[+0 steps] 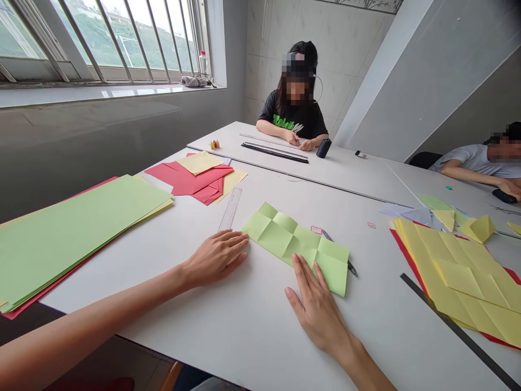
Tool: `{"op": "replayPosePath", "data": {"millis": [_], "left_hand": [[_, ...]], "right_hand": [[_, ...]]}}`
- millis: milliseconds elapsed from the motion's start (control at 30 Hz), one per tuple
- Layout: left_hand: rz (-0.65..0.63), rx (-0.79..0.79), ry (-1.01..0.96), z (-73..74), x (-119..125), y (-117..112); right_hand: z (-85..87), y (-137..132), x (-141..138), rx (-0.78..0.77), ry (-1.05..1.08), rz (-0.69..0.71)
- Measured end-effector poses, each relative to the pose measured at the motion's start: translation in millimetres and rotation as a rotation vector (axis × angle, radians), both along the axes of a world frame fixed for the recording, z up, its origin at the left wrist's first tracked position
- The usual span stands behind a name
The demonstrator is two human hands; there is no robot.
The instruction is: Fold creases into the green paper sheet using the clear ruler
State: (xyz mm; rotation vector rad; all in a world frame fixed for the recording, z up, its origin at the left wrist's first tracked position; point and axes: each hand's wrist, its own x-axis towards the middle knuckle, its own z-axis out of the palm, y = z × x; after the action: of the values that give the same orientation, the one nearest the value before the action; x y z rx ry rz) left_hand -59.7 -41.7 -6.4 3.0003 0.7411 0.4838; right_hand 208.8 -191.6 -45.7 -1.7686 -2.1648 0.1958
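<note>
Creased pale green paper [295, 244] lies on the white surface [260, 331], light and likely floppy, best taken by its edges. Our open left hand [215, 258] touches its end, our open right hand [315, 304] rests on its near edge, well apart.

Daylight is admitted through a barred window [134, 38] on the left, and a green hillside [95, 41] is seen beyond it. A plastic bottle [203, 62] and a bundled cloth [194, 81] are placed on the pale sill [101, 93]. Pale wall tiles [345, 54] are fitted behind the white bench [260, 326], a black chair back [425, 158] is seen at right, and floor tiles [148, 372] are glimpsed below.
</note>
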Motion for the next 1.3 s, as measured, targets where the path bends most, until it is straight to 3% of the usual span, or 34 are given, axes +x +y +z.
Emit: {"op": "replayPosePath", "data": {"millis": [100, 167, 200, 300, 367, 500, 700, 833, 1067, 1133, 1233, 1300], "left_hand": [[0.082, 0.027, -0.025, 2.5, 2.0, -2.7], [0.072, 0.031, -0.049, 3.6, 9.8, -10.0], [0.021, 0.018, -0.050, 3.8, 15.8, -14.7], [-0.343, -0.120, 0.053, 3.2, 37.3, -27.7], [-0.428, -0.187, 0.069, 2.2, 48.9, -31.8], [-0.356, -0.210, 0.085, 1.2, 48.8, -25.6], [-0.168, -0.093, 0.155, 2.6, 10.3, -4.0], [-0.111, -0.041, 0.112, 1.8, -6.3, 8.1], [0.087, 0.056, 0.037, 7.7, 0.9, 9.6], [0.038, 0.043, 0.030, 10.0, 11.0, 2.3], [-0.228, -0.073, 0.107, 9.1, 27.0, -9.2], [-0.259, -0.132, 0.088, 5.9, 34.5, -15.2]], "right_hand": [[-0.4, 0.0, -0.3, 0.012, -0.007, 0.001], [-0.5, 0.1, -0.5, 0.014, -0.009, 0.001], [-0.6, 0.1, -0.6, 0.011, -0.011, 0.001], [-0.6, 0.2, -0.5, 0.002, -0.018, 0.002], [-0.6, 0.5, -0.4, 0.000, -0.020, 0.003], [-0.9, 0.7, -0.5, -0.003, -0.010, 0.009], [-2.1, -0.7, 0.3, -0.010, -0.008, 0.000], [-1.9, -0.6, 1.0, -0.012, -0.018, -0.002], [-0.7, -0.2, -0.7, 0.012, -0.012, 0.000], [1.1, 0.6, 1.1, -0.011, -0.010, 0.007], [5.8, 4.2, 4.0, -0.048, -0.012, 0.039], [8.8, 8.6, 1.3, -0.030, -0.015, 0.048]]}}
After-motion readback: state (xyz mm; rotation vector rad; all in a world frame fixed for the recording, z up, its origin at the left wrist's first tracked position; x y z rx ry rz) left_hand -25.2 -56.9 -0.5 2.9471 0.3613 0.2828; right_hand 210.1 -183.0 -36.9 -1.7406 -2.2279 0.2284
